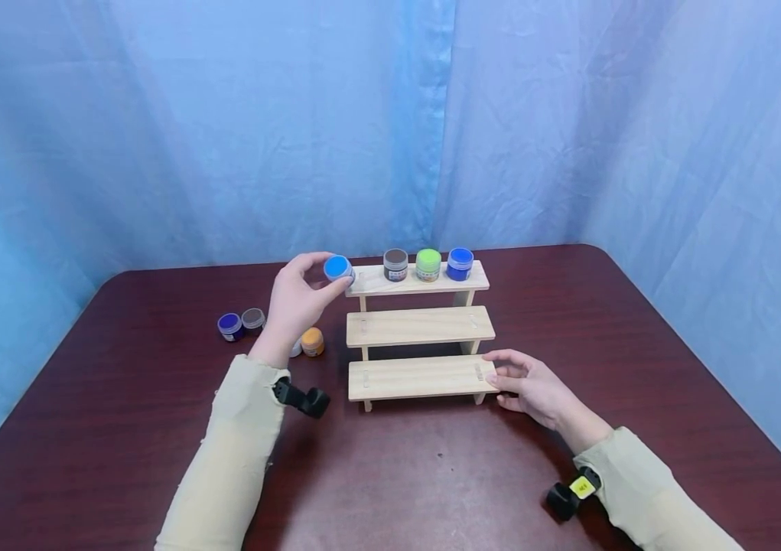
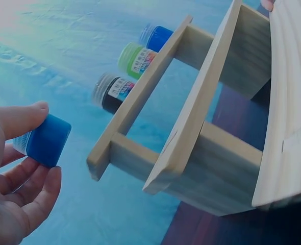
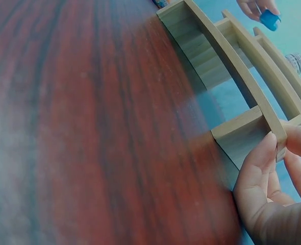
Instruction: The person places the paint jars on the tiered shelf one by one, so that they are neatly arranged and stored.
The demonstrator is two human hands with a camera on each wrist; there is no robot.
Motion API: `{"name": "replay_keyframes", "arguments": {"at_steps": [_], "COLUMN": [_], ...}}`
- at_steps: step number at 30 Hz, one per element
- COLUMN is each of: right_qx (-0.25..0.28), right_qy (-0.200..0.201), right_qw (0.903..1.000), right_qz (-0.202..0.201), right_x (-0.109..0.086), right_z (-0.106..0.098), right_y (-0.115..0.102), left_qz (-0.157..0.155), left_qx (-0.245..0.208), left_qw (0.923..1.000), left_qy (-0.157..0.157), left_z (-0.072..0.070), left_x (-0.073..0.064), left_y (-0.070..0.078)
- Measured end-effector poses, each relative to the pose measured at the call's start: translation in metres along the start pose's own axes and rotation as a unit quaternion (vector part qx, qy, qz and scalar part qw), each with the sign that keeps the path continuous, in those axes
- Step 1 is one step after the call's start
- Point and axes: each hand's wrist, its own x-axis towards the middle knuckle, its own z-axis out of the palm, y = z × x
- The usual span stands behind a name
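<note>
A light-blue-lidded paint jar (image 1: 339,268) is pinched between the thumb and fingers of my left hand (image 1: 299,302), by the left end of the top tier. In the left wrist view that blue jar (image 2: 48,140) appears apart from the shelf's wood. My right hand (image 1: 531,389) grips the right end of the bottom step of a three-tier wooden display stand (image 1: 421,327), thumb on one face and fingers on the other. On the top tier stand a brown jar (image 1: 395,265), a green jar (image 1: 427,265) and a dark blue jar (image 1: 460,265).
On the dark red table (image 1: 418,474), left of the stand, are a purple jar (image 1: 230,327), another brown jar (image 1: 253,319) and an orange jar (image 1: 312,342). A white jar (image 1: 296,350) is mostly hidden by my left wrist. Blue curtains (image 1: 280,130) hang behind.
</note>
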Motion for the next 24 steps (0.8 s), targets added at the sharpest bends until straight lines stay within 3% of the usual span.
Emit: {"name": "replay_keyframes", "arguments": {"at_steps": [10,24], "right_qx": [0.005,-0.003], "right_qy": [-0.005,-0.01], "right_qw": [1.0,0.9999], "right_qz": [-0.002,-0.001], "right_x": [0.0,0.0], "right_z": [0.0,-0.001], "right_y": [-0.001,0.0], "left_qz": [0.012,0.009], "left_qx": [0.017,0.052], "left_qw": [0.9996,0.998], "left_qy": [-0.016,-0.034], "left_z": [0.017,0.026], "left_x": [0.009,0.018], "left_y": [0.005,0.004]}}
